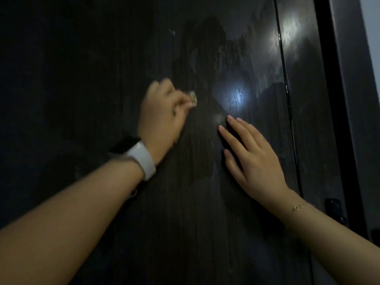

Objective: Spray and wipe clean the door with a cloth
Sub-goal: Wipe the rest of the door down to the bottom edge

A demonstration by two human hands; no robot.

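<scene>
A dark wood-grain door [82, 79] fills the view, with wet spray streaks and light glints on its upper right part. My left hand [162, 114] is blurred against the door and pinches a small pale greenish thing [192, 98] between curled fingers; whether it is a cloth I cannot tell. My right hand [250, 159] lies flat on the door with straight, spread fingers, just right of the left hand. No spray bottle is in view.
A thin vertical groove [284, 89] runs down the door at the right. Beyond it stands the black door frame [333, 99] and a pale wall strip [372, 27]. A dark latch fitting [334, 206] sits low at the right edge.
</scene>
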